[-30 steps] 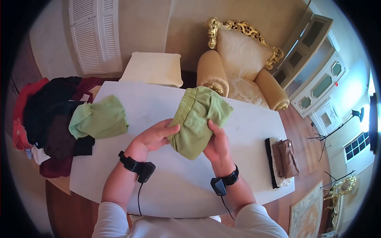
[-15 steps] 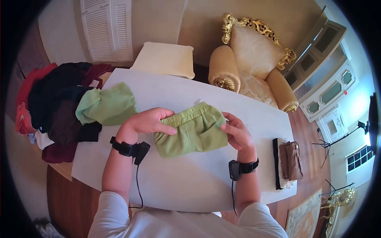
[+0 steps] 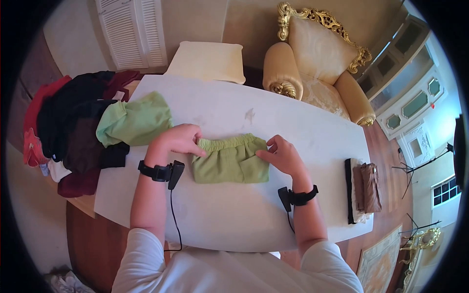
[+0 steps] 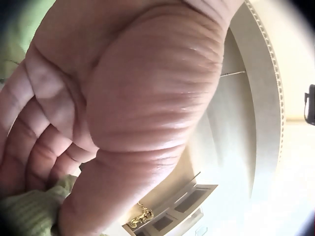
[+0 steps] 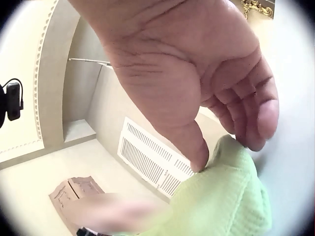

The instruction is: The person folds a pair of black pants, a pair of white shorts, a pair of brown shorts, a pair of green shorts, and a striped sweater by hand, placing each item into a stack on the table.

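Folded green shorts [image 3: 232, 166] lie toward the middle of the white table, with their gathered elastic waistband [image 3: 227, 143] facing the far side. My left hand [image 3: 181, 139] pinches the waistband's left corner. In the left wrist view, ribbed green cloth [image 4: 32, 211] sits between its thumb and curled fingers. At the opposite upper corner, my right hand [image 3: 286, 156] holds the fabric between thumb and fingers. The right wrist view shows that corner of green fabric [image 5: 211, 196] bunched up at the fingertips.
Another green garment [image 3: 139, 119] lies at the left, against a heap of dark and red clothes [image 3: 75, 124]. A folded stack with brown cloth [image 3: 370, 188] is near the right edge of the table [image 3: 234, 219]. A gold armchair [image 3: 317, 63] and cream stool [image 3: 207, 61] stand behind.
The shorts, held up and tilted earlier, have come down and now lie flat, waistband away from me. My right hand has shifted from the lower edge to the upper right corner.
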{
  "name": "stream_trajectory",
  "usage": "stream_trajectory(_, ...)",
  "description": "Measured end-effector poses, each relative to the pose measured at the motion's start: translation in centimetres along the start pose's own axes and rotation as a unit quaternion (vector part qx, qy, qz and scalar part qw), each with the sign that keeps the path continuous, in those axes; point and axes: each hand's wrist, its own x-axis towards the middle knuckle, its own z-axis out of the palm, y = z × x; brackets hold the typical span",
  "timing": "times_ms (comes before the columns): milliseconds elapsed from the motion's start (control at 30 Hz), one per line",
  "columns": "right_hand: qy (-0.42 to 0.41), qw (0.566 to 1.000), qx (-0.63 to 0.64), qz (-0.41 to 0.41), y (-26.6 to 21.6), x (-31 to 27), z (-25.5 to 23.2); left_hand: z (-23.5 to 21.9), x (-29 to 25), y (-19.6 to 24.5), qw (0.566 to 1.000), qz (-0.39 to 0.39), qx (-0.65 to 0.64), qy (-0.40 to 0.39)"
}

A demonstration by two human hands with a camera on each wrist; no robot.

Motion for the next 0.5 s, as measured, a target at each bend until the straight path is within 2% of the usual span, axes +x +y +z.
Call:
stream_trajectory(67, 0.004, 1.000, -0.018, -0.002, -0.5, 0.0, 0.5, 0.1, 0.2, -0.3, 0.997, 0.027, -0.079, -0.009)
stream_trajectory(100, 0.003, 1.000, 0.005, -0.010, -0.1, 0.2, 0.9, 0.2, 0.3, -0.3, 0.992, 0.039, -0.118, -0.012)
stream_trajectory(200, 0.003, 0.997, 0.070, -0.031, 1.8, 1.1, 2.0, 0.2, 0.4, -0.1, 0.987, 0.094, -0.128, 0.025)
stream_trajectory(267, 0.005, 0.994, 0.102, -0.041, 2.3, 1.5, 1.9, 0.1, 0.2, 0.2, 0.972, 0.097, -0.214, 0.008)
stream_trajectory(300, -0.016, 0.987, 0.158, -0.028, 2.0, 1.5, 1.5, 0.1, 0.2, 0.2, 0.961, 0.098, -0.258, 0.000)
stream_trajectory(367, -0.059, 0.961, 0.269, -0.001, 1.2, 1.3, 0.5, 0.4, 0.8, -0.1, 0.909, 0.142, -0.389, -0.042)
stream_trajectory(400, -0.103, 0.934, 0.342, 0.016, 1.9, 1.6, 0.5, 0.6, 1.1, -0.3, 0.875, 0.164, -0.451, -0.061)
stream_trajectory(467, -0.190, 0.857, 0.478, 0.048, 3.8, 2.3, 0.8, 1.3, 1.4, 0.0, 0.865, 0.147, -0.475, -0.069)
stream_trajectory(500, -0.178, 0.893, 0.410, 0.062, 3.4, 2.2, 0.7, 1.6, 1.6, 0.2, 0.859, 0.138, -0.487, -0.073)
